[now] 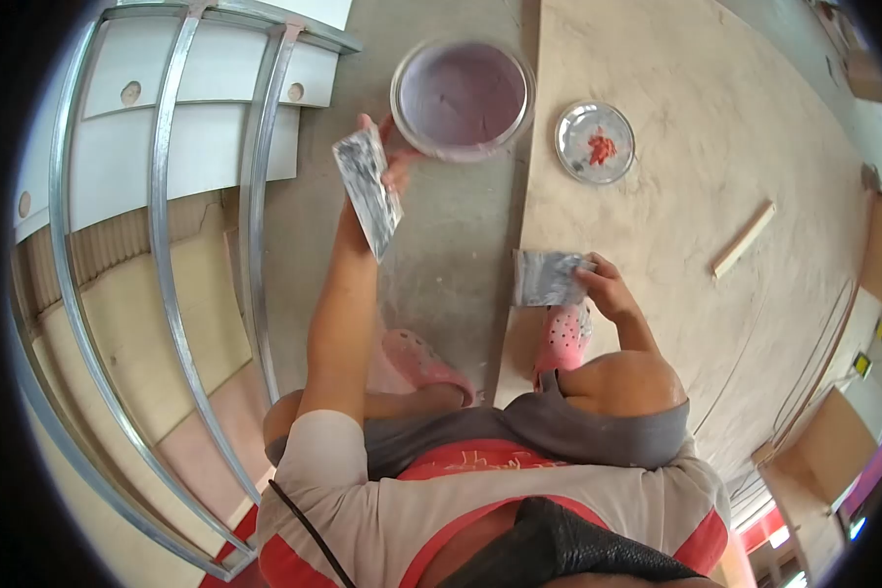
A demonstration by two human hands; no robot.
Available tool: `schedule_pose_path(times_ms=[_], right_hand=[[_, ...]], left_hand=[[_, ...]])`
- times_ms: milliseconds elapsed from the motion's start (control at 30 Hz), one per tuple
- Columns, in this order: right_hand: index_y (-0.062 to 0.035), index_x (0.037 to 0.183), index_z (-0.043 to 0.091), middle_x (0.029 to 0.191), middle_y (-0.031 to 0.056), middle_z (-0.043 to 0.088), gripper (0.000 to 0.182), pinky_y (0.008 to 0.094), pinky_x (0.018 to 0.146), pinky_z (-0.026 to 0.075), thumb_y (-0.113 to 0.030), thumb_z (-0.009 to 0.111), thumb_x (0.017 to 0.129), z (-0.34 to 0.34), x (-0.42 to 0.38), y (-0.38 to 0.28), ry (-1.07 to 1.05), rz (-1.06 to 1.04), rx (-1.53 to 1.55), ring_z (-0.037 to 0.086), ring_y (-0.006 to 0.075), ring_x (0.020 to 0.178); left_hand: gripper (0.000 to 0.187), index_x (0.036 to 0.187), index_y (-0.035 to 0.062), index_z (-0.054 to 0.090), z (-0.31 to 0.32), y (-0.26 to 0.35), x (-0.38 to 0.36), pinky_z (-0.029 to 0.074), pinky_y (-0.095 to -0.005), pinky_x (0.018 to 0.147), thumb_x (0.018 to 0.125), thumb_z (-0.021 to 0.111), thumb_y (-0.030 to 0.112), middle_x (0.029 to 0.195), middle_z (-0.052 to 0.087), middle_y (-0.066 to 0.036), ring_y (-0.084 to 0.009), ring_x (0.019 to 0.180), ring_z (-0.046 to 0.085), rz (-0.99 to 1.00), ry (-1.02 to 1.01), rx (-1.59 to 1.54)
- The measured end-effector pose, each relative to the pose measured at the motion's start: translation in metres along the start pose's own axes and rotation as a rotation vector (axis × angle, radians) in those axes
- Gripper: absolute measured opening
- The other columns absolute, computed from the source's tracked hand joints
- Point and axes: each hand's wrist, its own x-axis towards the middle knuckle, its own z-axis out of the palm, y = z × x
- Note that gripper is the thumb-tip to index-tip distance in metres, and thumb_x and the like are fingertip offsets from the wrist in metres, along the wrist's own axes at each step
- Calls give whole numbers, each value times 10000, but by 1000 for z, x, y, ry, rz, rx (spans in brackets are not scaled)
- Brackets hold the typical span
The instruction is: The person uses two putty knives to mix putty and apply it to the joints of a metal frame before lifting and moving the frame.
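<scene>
My left hand (398, 169) is closed on a flat metal putty scraper (365, 186) smeared with grey and white filler. It is right by the near left rim of a round tub (461, 96) filled with greyish-purple putty, and part of the hand is blurred. A second, wider filler-smeared scraper (547, 278) is gripped at its right edge by my right hand (610, 288), above one pink clog (564, 338). To the right of the tub, a round clear-rimmed lid (570, 157) carries a small blob of red paste (602, 147).
Metal bars (167, 186) stand upright along the left, in front of white boards. A wooden stick (744, 239) lies on the large tan board (686, 196) at right. My other pink clog (423, 365) rests on the grey floor (441, 255).
</scene>
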Motion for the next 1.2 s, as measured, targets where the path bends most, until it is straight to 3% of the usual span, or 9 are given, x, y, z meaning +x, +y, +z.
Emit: schedule_pose_path(times_ms=[233, 333, 433, 533, 667, 700, 900, 1000, 1200], right_hand=[[-36, 1163, 545, 1112, 141, 589, 420, 341, 909, 415, -255, 651, 821, 76, 20, 31, -270, -10, -890, 549, 225, 1040], [-5, 1088, 552, 1067, 89, 599, 351, 327, 829, 457, -287, 574, 879, 24, 29, 27, 238, -156, -935, 561, 189, 970], [-19, 1008, 507, 872, 68, 575, 224, 302, 574, 531, -198, 564, 886, -12, -6, -26, 675, -331, -338, 584, 139, 693], [-10, 1059, 479, 906, 100, 557, 303, 330, 552, 546, -90, 630, 809, 4, -49, -95, 745, -333, -465, 588, 172, 714], [9, 1177, 476, 964, 93, 607, 492, 303, 655, 516, -158, 697, 771, 39, -70, -183, 737, -449, -969, 602, 157, 802], [1, 1181, 482, 952, 77, 611, 478, 314, 658, 518, -172, 692, 787, 64, -75, -202, 632, -467, -813, 605, 153, 795], [-31, 1018, 528, 867, 66, 607, 264, 332, 630, 514, -177, 642, 830, 125, -55, -218, 430, -427, -477, 595, 160, 694], [0, 1020, 531, 873, 89, 613, 275, 369, 654, 514, -208, 597, 852, 86, -20, -167, 460, -306, -253, 600, 206, 700], [20, 1079, 505, 1013, 130, 588, 250, 404, 776, 486, -149, 453, 904, 22, 50, -79, 450, -112, 390, 587, 251, 875]], left_hand=[[522, 1223, 81, 519, -69, -26, -11, 437, -275, 619, 900, 433, 482, 1280, 517, -135, -156, 627, 545, 104, -18, -246], [372, 1094, 86, 589, -58, -18, -24, 443, -279, 622, 887, 481, 375, 1068, 621, -84, -168, 666, 591, 196, 156, -239], [245, 954, 88, 628, -28, 6, -20, 464, -279, 557, 900, 505, 292, 795, 654, -48, -151, 582, 595, 332, 418, -225], [226, 986, 90, 610, -28, 27, -13, 462, -280, 545, 920, 500, 276, 758, 649, -45, -133, 561, 592, 420, 456, -247], [306, 1162, 77, 532, 26, 37, -12, 477, -382, 841, 951, 458, 286, 1094, 617, -102, -204, 973, 597, 567, 271, -285], [344, 1203, 73, 513, 12, 39, -9, 395, -425, 976, 952, 448, 300, 1220, 550, -122, -239, 1143, 503, 538, 138, -268], [349, 1160, 67, 542, 52, 49, -16, 367, -445, 975, 939, 457, 325, 1180, 559, -142, -257, 1099, 513, 523, 78, -323], [349, 1129, 54, 558, 20, 55, -15, 381, -427, 933, 929, 476, 329, 1094, 581, -137, -257, 1025, 533, 397, -357, -255], [360, 861, 36, 637, 20, 38, -29, 322, -445, 992, 931, 459, 340, 1165, 542, -172, -285, 1091, 499, 333, -95, -254]])
